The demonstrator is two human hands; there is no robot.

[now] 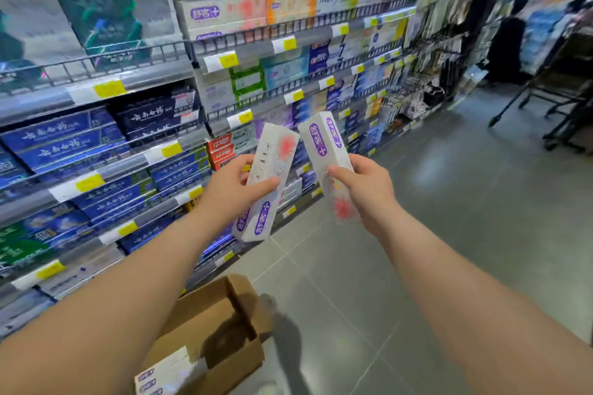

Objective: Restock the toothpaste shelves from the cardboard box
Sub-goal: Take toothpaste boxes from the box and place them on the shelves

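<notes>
My left hand [232, 191] grips a white toothpaste box [271, 170] with purple label and a red burst, tilted with its purple end down. My right hand [362, 189] grips a matching white toothpaste box [324, 144], purple end up, red burst near my wrist. Both boxes are held in the air in front of the toothpaste shelves [192, 80], their top ends nearly touching. An open cardboard box [211, 327] stands on the floor below my left forearm, with more white toothpaste boxes [160, 375] lying at its near end. The same white-and-purple boxes [221, 13] fill an upper shelf.
Blue toothpaste boxes [67, 141] fill the left shelves behind wire rails with yellow price tags. Grey tiled floor [449, 202] stretches to the right. A dark trolley [564, 90] and a person in dark clothes [507, 45] stand at the far right of the aisle.
</notes>
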